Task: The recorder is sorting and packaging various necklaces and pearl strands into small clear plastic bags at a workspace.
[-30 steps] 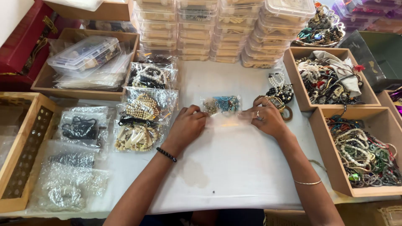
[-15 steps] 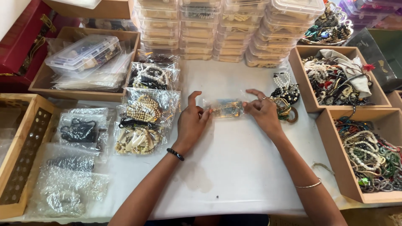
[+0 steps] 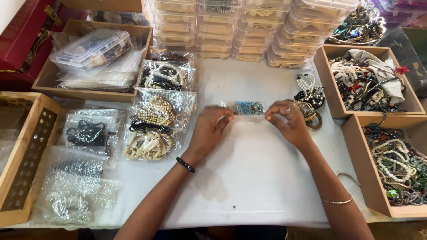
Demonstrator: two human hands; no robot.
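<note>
— Left hand (image 3: 209,131)?
— Closed, thumb and fingertips pinching one end of the small clear pouch (image 3: 247,108) along its near edge.
— Right hand (image 3: 289,122)?
— Same on the other end, pinched shut, pulling the strip taut between the two. Wears a ring; carries a thin bangle (image 3: 336,201) up the forearm. Black bead bracelet (image 3: 185,165) on the left wrist.
— And the pouch itself?
— Lying flat on the white table cover (image 3: 249,178), mid-table, just beyond the fingertips. Holds blue-green beads already. Cannot tell whether the edge is sealed or only pressed.
— Done so far, judging by the layout?
— Probably a fair amount: several filled bags (image 3: 153,129) laid out to the left, each with jewellery inside, with more bags nearer the table's left edge.
— Left to do?
— Likely plenty. Loose bracelets (image 3: 311,95) heaped just beside the right hand, unbagged. Past those, two wooden boxes (image 3: 360,164) full of tangled necklaces and beads.
— Anything further back?
— Stacked clear containers (image 3: 249,26) along the far side, lids on.
</note>
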